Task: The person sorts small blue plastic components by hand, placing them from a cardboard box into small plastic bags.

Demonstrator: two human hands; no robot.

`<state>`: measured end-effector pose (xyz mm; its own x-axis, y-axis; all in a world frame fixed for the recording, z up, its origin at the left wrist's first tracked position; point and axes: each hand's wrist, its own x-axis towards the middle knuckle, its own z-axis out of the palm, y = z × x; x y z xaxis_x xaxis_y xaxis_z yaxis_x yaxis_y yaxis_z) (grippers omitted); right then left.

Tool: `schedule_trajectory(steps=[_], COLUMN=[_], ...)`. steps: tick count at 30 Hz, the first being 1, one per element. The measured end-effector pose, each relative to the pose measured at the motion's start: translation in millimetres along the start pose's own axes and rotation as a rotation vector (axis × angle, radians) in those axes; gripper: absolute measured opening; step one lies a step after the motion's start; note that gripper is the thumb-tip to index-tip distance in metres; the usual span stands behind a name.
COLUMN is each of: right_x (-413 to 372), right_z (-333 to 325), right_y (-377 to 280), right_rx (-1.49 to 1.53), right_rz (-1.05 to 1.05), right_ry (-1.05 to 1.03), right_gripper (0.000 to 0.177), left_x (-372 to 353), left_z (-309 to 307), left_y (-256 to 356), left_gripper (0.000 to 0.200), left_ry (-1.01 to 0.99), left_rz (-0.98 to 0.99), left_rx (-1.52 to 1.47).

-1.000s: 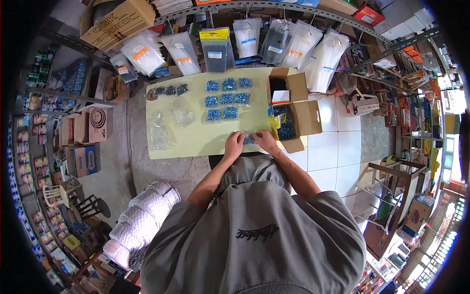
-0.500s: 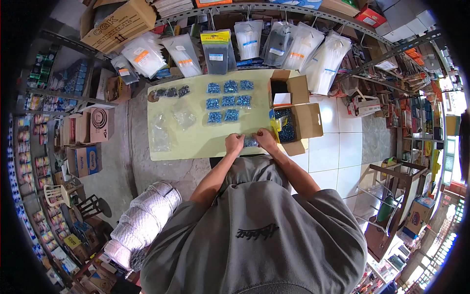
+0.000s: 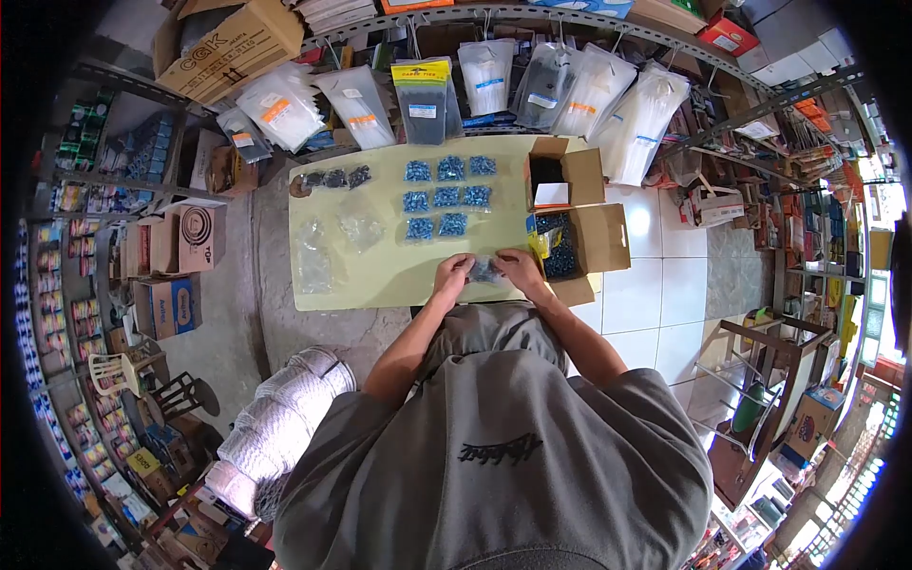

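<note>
My left hand (image 3: 453, 275) and my right hand (image 3: 519, 266) meet over the near edge of a pale yellow table (image 3: 380, 275). Between them they pinch a small clear bag of blue parts (image 3: 485, 271). Several filled bags of blue parts (image 3: 445, 198) lie in rows further back on the table. An open cardboard box (image 3: 575, 228) with dark blue parts inside stands right beside my right hand.
Empty clear bags (image 3: 313, 266) lie on the table's left side, and dark small bags (image 3: 332, 178) at its far left corner. Packets hang on a rack (image 3: 532, 85) behind the table. Shelves of boxes (image 3: 171, 247) stand left, a white rope coil (image 3: 275, 427) near my left elbow.
Both hands have lifted slightly and drawn closer around the small bag. The view has shifted a little.
</note>
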<state>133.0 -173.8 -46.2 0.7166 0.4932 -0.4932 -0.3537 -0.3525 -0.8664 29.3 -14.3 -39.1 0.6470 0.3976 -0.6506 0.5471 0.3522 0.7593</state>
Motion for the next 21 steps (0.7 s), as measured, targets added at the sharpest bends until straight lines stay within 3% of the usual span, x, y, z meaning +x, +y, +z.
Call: schedule_trajectory(steps=[3, 5, 7, 9, 11, 15, 17, 21], right_x=[3, 1, 1, -1, -9, -12, -10, -20], right_z=[-4, -5, -6, -5, -5, -8, -8, -7], right_y=[2, 1, -3, -12, -29, -31, -24, -28], right_rx=[0.025, -0.022, -0.027, -0.033, -0.256, -0.395, -0.473, -0.591], right_rz=[0.051, -0.106, -0.160, -0.217, -0.477, -0.658, -0.754, -0.716], right_ry=[-0.105, -0.073, -0.055, -0.042, 0.109, 0.093, -0.028, -0.114], right_gripper=[0.029, 0.021, 0.019, 0.017, 0.014, 0.016, 0.021, 0.027], left_x=[-2, 3, 0, -1, -4, -9, -6, -9], left_z=[-3, -6, -4, -6, -5, -5, -7, -17], left_y=[3, -4, 4, 12, 21, 28, 22, 3], left_gripper=[0.021, 0.023, 0.023, 0.021, 0.019, 0.012, 0.012, 0.013], left_ry=[-0.041, -0.073, -0.049, -0.048, -0.048, -0.024, -0.017, -0.105], left_rz=[0.111, 0.188, 0.380, 0.436, 0.488, 0.702, 0.767, 0.809], left_rx=[0.068, 0.154, 0.281, 0.317, 0.353, 0.460, 0.562, 0.679])
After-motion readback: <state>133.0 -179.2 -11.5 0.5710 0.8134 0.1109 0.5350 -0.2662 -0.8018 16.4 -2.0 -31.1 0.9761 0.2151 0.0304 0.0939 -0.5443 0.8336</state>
